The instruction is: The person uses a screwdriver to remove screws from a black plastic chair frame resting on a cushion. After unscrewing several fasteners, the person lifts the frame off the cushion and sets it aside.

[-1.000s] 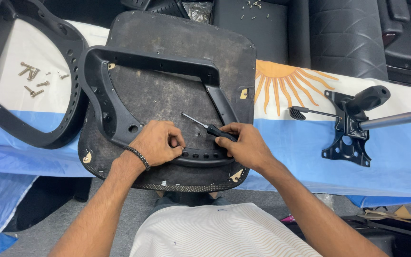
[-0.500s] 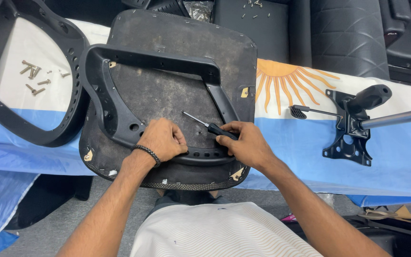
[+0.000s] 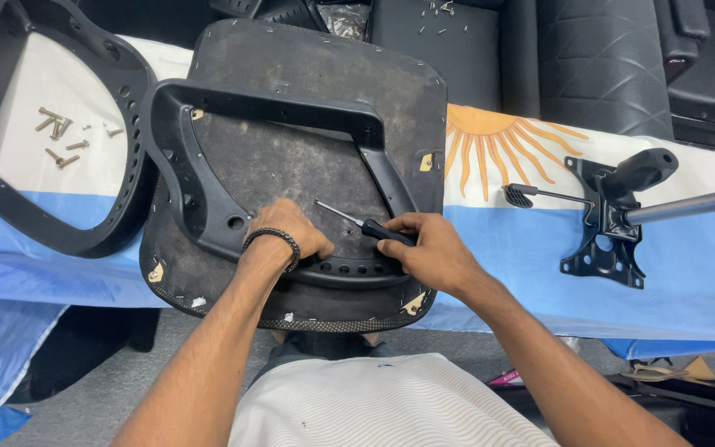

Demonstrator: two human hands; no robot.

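The right hand [image 3: 430, 252] is closed around the black handle of a screwdriver [image 3: 363, 225]. Its thin metal shaft runs up and to the left from the fingers, with the tip over the dark underside of a chair seat pad [image 3: 316, 74], just beyond the knuckles of the left hand [image 3: 291, 234]. The left hand is curled, palm down, pressing on the lower bar of a black plastic frame [image 3: 200, 199] that lies on the seat pad. I cannot tell whether anything is pinched under its fingers. A dark beaded bracelet [image 3: 273, 240] sits at that wrist. A row of small holes in the frame's bar lies between the two hands, just under the right hand's fingertips.

Well to the left of the left hand, a second black frame [image 3: 59, 236] rests on the blue and white cloth of the bench [image 3: 506, 265], with loose brass-coloured screws [image 3: 58, 136] inside its opening. Well to the right of the right hand lies a black metal chair mechanism [image 3: 610, 223] with a lever and a silver rod.
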